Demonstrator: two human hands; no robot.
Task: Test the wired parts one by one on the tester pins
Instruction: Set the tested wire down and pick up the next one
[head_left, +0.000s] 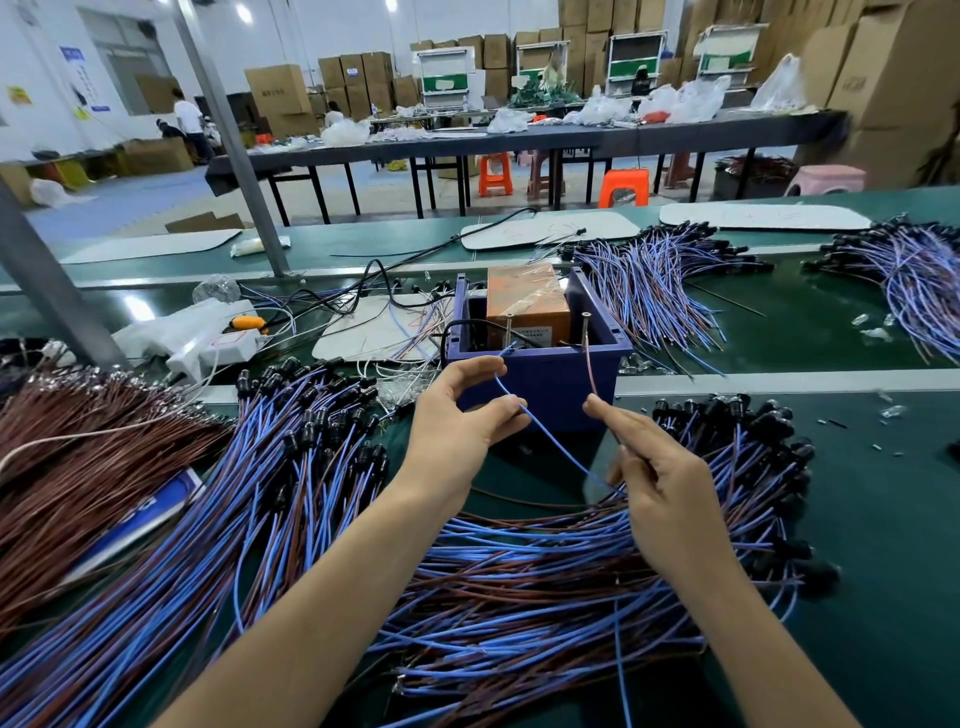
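- A dark green work surface runs the width of the bench, with a pale metal rail crossing it just behind the hands.
- The room beyond is a warehouse hall: stacked brown cardboard boxes, long dark tables carrying plastic bags, orange plastic stools and a slanted grey metal post.
- A dark blue plastic tester box stands on the surface straight ahead of the hands, with an orange block inside it and two upright metal pins, left and right.
- The left hand grasps a thin blue wire, pinched between thumb and fingers just in front of the box.
- The blue wire's long axis runs diagonally. Its free end points up towards the left pin, and the lower part slopes down to the right into the right hand. Contact with the pin is too small to tell.
- The right hand pinches a thin brown wire between thumb and forefinger. This wire stands nearly upright, with its top end at the right pin.
- A heap of blue-and-brown wired parts with black caps lies under both forearms.
- A second such heap fans out to the left.
- A bundle of brown wires lies at the far left.
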